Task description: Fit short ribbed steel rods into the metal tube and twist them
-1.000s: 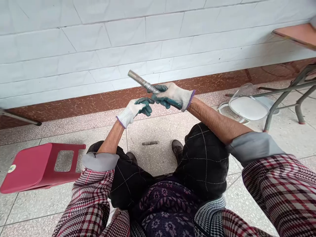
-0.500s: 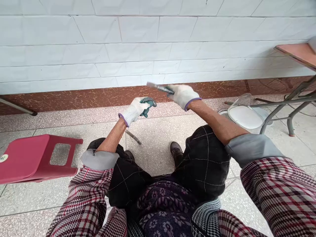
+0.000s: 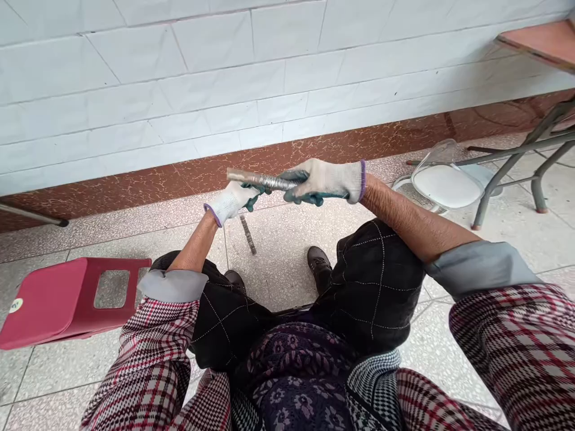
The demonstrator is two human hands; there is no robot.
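Note:
My right hand [image 3: 321, 181], in a white knit glove with a dark green palm, grips a short rod [image 3: 256, 178]. Its far end is brownish and its middle looks silvery and ridged, as if wrapped. The rod points left, across the front of my left hand [image 3: 236, 199]. That hand wears a matching glove, fingers curled just below the rod; what lies in them is hidden, and I cannot tell whether they touch the rod. Below the left hand, a narrow dark ridged strip [image 3: 248, 235] appears to lie on the floor between my feet.
A red plastic stool [image 3: 58, 296] stands to the left. On the right are a folding table with grey metal legs [image 3: 507, 173] and a round white seat or lid [image 3: 447, 185] beneath it. A white tiled wall [image 3: 215, 108] with a reddish-brown base runs ahead.
My right hand has come lower, bringing the rod down close to my left hand. The ridged strip now sits at a steeper angle. The camera view has tilted slightly.

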